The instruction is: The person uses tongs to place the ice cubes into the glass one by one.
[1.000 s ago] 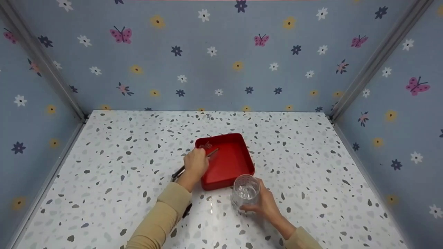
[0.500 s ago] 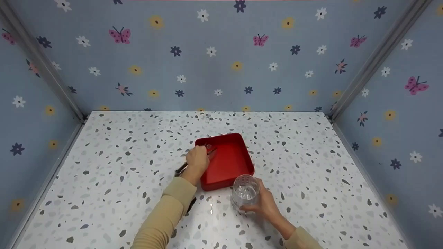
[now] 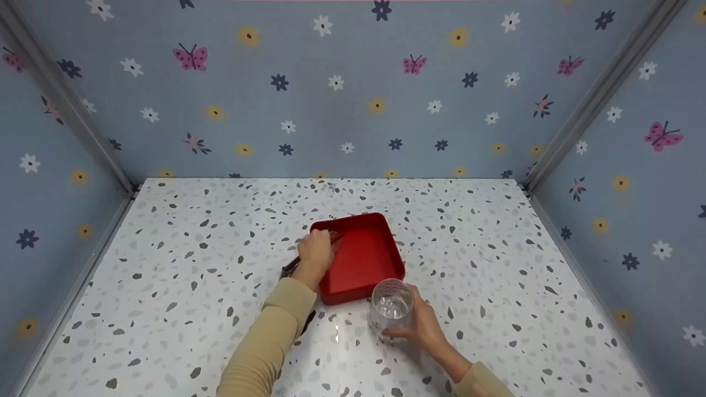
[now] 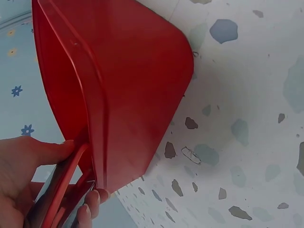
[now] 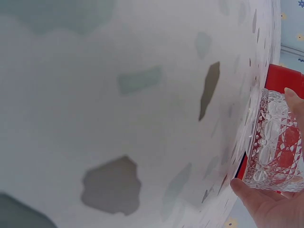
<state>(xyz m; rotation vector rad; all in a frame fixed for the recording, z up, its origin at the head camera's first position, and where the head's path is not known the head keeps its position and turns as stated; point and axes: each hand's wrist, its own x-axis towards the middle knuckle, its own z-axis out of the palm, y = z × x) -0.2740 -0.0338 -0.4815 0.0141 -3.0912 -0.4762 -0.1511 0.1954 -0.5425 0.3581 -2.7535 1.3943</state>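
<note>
My left hand (image 3: 315, 251) grips metal tongs (image 4: 53, 190) at the left rim of a square red tray (image 3: 361, 259). In the left wrist view the two shiny arms lie between thumb and fingers, reflecting the tray's red. The tips reach into the tray's back left corner, near a small clear piece (image 3: 333, 234); whether they touch it cannot be told. My right hand (image 3: 422, 320) holds a patterned clear glass (image 5: 275, 142) upright at the tray's front right corner, thumb and fingers around its side. Something clear lies in the glass.
A white speckled table (image 3: 220, 309) spreads around the tray, with flowered walls (image 3: 353, 88) at the back and sides. A dark object (image 3: 309, 321) shows partly from under the left sleeve. A small clear item (image 3: 330, 190) lies near the back edge.
My left hand and sleeve have shifted a little right and forward, and the tongs' tips show less beyond the hand. My right hand, the glass and the tray have stayed put.
</note>
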